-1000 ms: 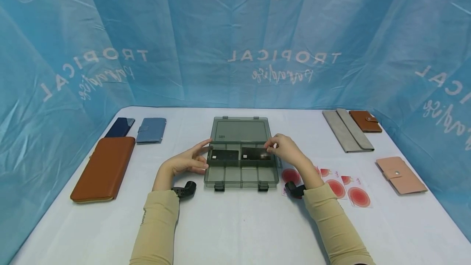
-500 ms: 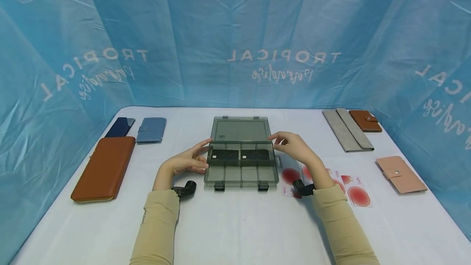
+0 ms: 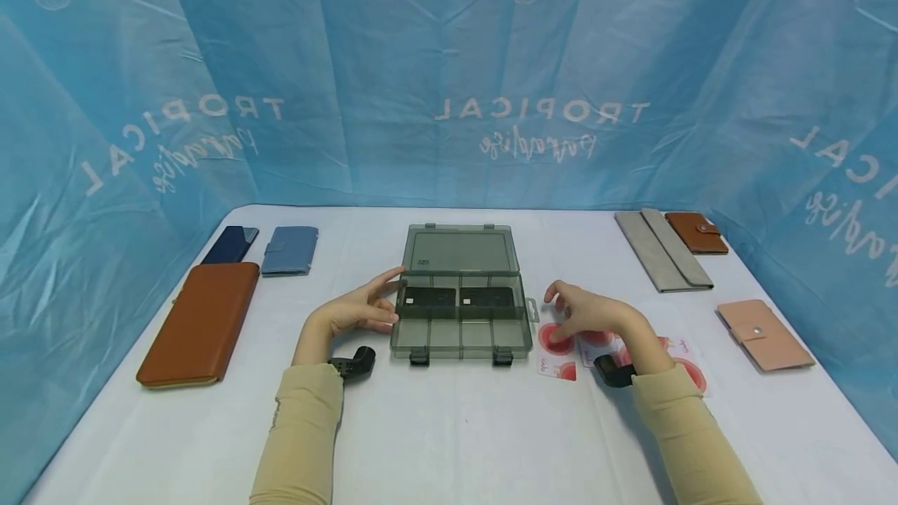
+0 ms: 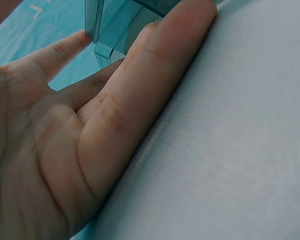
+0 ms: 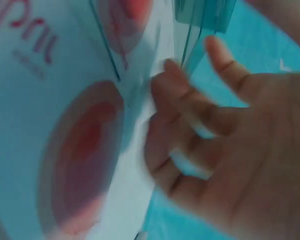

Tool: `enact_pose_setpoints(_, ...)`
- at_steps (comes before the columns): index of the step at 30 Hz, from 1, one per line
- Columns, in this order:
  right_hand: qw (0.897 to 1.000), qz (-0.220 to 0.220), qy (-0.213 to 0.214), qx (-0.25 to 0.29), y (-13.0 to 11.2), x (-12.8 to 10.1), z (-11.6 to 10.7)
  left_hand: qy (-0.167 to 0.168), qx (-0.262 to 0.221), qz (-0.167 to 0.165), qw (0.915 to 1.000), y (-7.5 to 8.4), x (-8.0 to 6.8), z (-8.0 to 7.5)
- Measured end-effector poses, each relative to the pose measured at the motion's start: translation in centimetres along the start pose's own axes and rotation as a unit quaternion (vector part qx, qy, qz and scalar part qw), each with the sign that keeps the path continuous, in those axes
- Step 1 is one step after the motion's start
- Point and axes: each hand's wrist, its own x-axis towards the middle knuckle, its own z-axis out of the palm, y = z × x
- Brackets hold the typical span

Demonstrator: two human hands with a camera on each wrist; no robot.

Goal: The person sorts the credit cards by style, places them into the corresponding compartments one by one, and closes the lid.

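In the head view a translucent grey-green divided box [image 3: 440,336] lies open at the middle of the table, its lid [image 3: 461,248] folded back. Two black card-like pieces [image 3: 429,298] lie in its rear compartments. My left hand [image 3: 355,308] rests at the box's left side, fingers spread and touching its edge; the left wrist view shows the fingertips against the box wall. To the right of the box my right hand [image 3: 589,310] hovers with loosely bent fingers over red-and-white printed cards [image 3: 557,370]. Nothing shows between its fingers in the right wrist view, and the forearm hides part of the cards.
At left lie a large brown zip case [image 3: 199,326], a blue wallet [image 3: 290,250] and a dark phone-like slab [image 3: 230,245]. On the right are a grey folder [image 3: 662,250], a brown wallet [image 3: 697,233] and a pink wallet [image 3: 765,334]. A blue curtain [image 3: 449,146] bounds the table.
My right hand has left the rear right compartment, where it touched the black piece, and moved right and nearer, over the printed cards. The left hand has stayed at the box.
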Motion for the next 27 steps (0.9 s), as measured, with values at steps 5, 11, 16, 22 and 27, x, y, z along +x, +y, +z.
enact_pose_setpoints(5, 0.992, 0.012, -0.024, -0.125, -0.9, -0.8, 0.9, 0.003, 0.005, 0.001, 1.0000, 0.0, -0.1, 0.0)
enact_pose_setpoints(11, 0.987, 0.029, -0.012, -0.156, -1.3, -0.7, 1.3, 0.006, 0.008, -0.001, 0.9999, 0.1, -0.2, 0.0)
enact_pose_setpoints(16, 0.991, 0.047, -0.023, -0.126, -1.1, -0.3, 1.0, 0.006, 0.005, -0.001, 1.0000, 0.1, -0.2, 0.0)
enact_pose_setpoints(22, 0.996, 0.066, 0.041, -0.049, -0.2, 0.0, -0.3, 0.004, 0.008, -0.002, 1.0000, 0.0, 0.0, -0.1)
enact_pose_setpoints(27, 0.983, 0.066, 0.170, -0.021, 0.3, 0.1, -1.5, 0.006, 0.010, -0.002, 0.9999, -0.1, 0.0, -0.1)
